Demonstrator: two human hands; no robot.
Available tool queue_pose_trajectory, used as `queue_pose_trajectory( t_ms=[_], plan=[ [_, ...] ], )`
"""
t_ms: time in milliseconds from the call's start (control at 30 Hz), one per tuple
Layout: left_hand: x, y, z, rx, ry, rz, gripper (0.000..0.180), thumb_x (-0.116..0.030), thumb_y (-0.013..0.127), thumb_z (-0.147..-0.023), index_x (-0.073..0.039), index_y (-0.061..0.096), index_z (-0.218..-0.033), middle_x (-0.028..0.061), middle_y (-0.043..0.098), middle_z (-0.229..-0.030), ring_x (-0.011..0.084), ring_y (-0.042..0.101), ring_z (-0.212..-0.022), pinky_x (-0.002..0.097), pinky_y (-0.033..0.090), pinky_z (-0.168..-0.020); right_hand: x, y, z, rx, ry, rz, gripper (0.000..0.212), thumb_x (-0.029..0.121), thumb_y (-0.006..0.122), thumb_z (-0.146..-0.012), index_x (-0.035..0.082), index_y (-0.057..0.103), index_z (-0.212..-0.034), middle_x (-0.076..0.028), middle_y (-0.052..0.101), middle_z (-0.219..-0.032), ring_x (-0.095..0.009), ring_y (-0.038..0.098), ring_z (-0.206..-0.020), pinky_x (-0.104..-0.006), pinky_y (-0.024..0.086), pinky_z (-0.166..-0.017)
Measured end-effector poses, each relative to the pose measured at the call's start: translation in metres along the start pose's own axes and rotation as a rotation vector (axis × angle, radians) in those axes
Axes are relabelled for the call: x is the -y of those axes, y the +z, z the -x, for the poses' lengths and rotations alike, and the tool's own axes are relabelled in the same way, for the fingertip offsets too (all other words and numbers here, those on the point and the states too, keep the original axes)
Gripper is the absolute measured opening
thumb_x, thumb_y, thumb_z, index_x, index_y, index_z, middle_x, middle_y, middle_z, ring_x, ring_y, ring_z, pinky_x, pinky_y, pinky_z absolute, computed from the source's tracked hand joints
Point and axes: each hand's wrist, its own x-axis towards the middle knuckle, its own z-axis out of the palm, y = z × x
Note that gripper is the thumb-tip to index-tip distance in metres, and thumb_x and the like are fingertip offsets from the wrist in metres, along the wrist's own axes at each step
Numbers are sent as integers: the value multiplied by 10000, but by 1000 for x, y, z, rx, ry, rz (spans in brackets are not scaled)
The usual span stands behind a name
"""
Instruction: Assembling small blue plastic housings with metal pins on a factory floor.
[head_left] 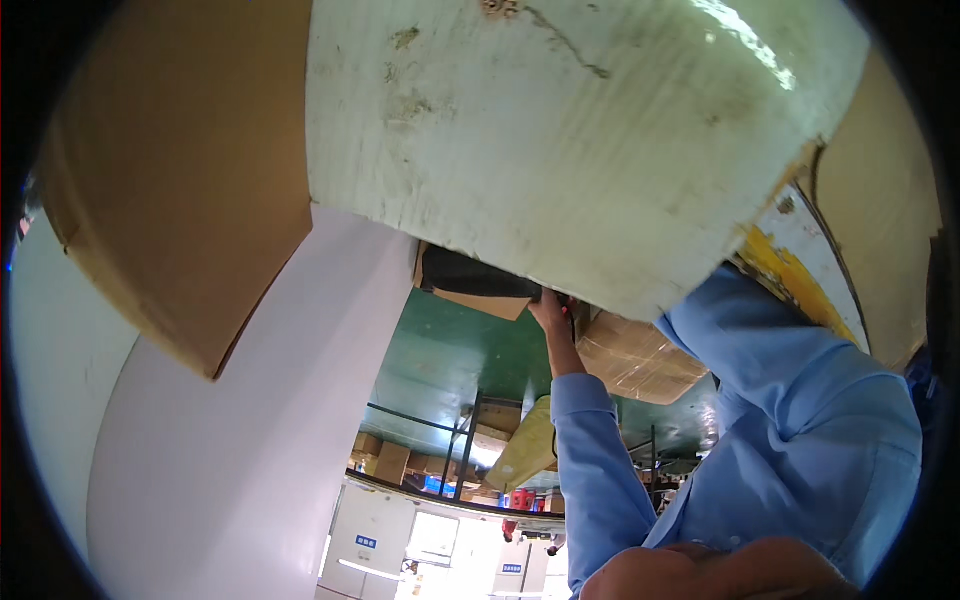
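My left hand (546,308) reaches up to the edge of a worn, pale greenish-white tabletop (580,140). It is beside a black object (475,275) that sits against an opened cardboard flap or box (485,301). A small dark and red item shows at the fingers, too small to name. The fingertips are partly hidden by the tabletop edge, so their grip is unclear. My right arm, in a blue sleeve (760,330), bends up behind the tabletop's right corner, and that hand is hidden.
A large brown cardboard piece (190,170) stands at the left beside a pale panel (230,430). A taped carton (640,358) rests on the green floor (460,340). Shelving with boxes (392,462) is beyond, with distant people. More cardboard (880,210) is at the right.
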Motion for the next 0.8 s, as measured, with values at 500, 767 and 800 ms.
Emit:
queue_pose_trajectory(
  t_ms=[500, 767, 800],
  plan=[
    [-36, -93, 5, -186, 477, -386, 428, -293, 599, -863, 109, 676, -991, 200, 699, -929, 296, 602, -801, 466, 461, -750, -88, -98, 82, -130, 389, 230, 281, 128, 542, -824, -25, 487, -1054, -249, 624, -783, -442, 632, -740, -551, 496, -615],
    [-136, -137, 84, -83, 699, -849, 496, -354, 628, -862, 113, 667, -1023, 300, 667, -1017, 414, 641, -892, 542, 440, -806, 62, -220, 203, 78, 293, 223, 251, 165, 521, -833, 38, 585, -1040, -238, 660, -898, -435, 644, -864, -555, 502, -753],
    [-148, -139, 88, -89, 638, -755, 516, -385, 617, -873, 101, 673, -1037, 288, 668, -1047, 417, 640, -934, 538, 444, -809, 84, -240, 213, 69, 276, 219, 256, 178, 526, -833, 43, 591, -1040, -247, 659, -907, -435, 643, -872, -550, 501, -768]
  ],
)
